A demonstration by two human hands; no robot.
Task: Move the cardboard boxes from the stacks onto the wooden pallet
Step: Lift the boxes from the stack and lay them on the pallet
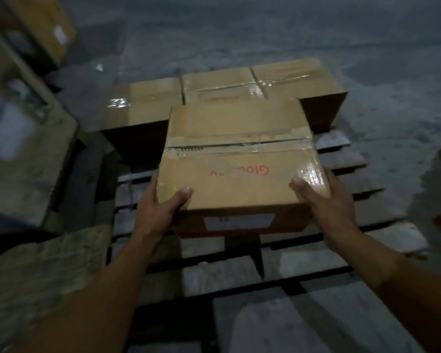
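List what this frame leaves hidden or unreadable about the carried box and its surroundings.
All in the head view:
The held box hides its own underside, so contact with the wooden pallet is unclear.
The left hand and right hand show only thumbs; their fingers go behind the box's sides.
Red print: torn tape covers its middle.
White label: too blurred to read.
Left stacks: blurred, cut by the edge.

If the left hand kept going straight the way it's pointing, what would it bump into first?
The left hand grips the held cardboard box itself. Beyond that, probably the leftmost box on the wooden pallet; depth is unclear.
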